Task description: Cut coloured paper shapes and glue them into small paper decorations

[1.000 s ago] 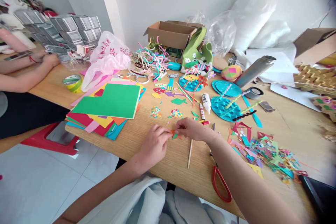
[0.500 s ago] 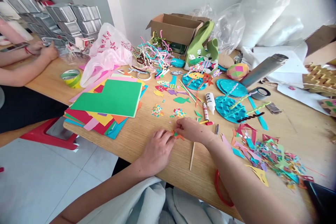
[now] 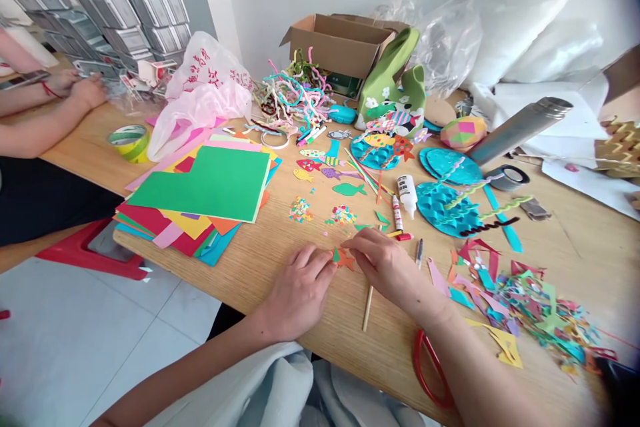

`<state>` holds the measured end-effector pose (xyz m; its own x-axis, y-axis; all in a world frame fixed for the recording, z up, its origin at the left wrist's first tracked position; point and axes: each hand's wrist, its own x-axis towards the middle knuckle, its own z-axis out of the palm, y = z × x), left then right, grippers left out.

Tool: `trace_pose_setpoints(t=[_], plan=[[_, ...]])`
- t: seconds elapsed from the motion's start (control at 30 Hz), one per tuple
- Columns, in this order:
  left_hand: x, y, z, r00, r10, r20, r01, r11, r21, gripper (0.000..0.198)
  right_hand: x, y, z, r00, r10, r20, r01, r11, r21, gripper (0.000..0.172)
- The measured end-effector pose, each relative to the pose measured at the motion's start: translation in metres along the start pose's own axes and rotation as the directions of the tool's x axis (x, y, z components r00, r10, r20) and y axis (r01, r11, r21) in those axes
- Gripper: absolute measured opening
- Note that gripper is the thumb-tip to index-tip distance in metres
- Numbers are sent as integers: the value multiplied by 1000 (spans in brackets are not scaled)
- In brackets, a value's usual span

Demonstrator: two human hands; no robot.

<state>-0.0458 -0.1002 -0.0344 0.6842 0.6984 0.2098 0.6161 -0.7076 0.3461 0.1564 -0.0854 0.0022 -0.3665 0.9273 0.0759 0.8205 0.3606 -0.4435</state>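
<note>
My left hand (image 3: 301, 288) sets its fingertips at the left edge of the orange cutout (image 3: 347, 260) on the table (image 3: 240, 273), my right hand (image 3: 393, 270) at its right; whether either grip is closed, I cannot tell. Beyond lie paper dots (image 3: 343, 214); nearer me, a stick (image 3: 367, 312) and scissors (image 3: 418, 363).

The desk (image 3: 245, 273) is smooth wood, the orange cutout (image 3: 347, 260) matt paper, the flask (image 3: 520, 130) shiny metal, the red-lettered bag (image 3: 207, 97) crinkled plastic, the green bag (image 3: 373, 99) felt-like cloth.
</note>
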Motion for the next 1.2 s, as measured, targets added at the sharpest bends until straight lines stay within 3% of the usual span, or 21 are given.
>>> trace_pose_setpoints(t=[0.1, 0.27, 0.53, 1.2], plan=[[0, 0, 0, 1000, -15, 1, 15, 1000, -17, 41, -9, 5, 6, 990, -139, -16, 139, 990, 6, 30], [1, 0, 0, 1000, -19, 24, 20, 999, -33, 44, -12, 8, 10, 976, -218, 6, 218, 975, -33, 34], [1, -2, 2, 999, -26, 47, 28, 999, -42, 47, -15, 12, 13, 979, -191, 69, 195, 979, -61, 32], [1, -3, 0, 999, -32, -2, 31, 994, -101, 40, -15, 13, 11, 981, -177, 75, 182, 980, -79, 29]])
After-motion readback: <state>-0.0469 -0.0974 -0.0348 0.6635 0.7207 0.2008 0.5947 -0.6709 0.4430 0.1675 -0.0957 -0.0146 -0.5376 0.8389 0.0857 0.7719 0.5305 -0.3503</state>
